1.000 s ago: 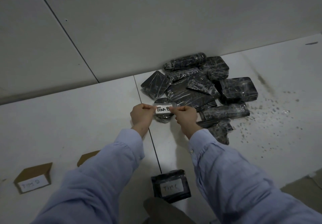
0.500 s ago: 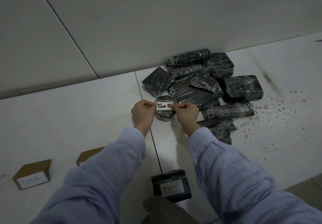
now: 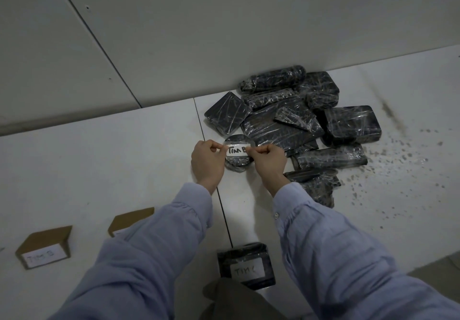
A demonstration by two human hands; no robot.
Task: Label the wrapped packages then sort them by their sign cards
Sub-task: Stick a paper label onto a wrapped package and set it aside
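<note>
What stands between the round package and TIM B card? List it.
A second cardboard card, partly behind the left sleeve, stands near the line from round package to TIM B card; nothing else visible does.

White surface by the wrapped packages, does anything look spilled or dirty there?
Yes. Dark specks are scattered over the white surface right of the pile of wrapped packages, and a dark streak runs toward the wall. Possibly spilled grit or staining.
</note>
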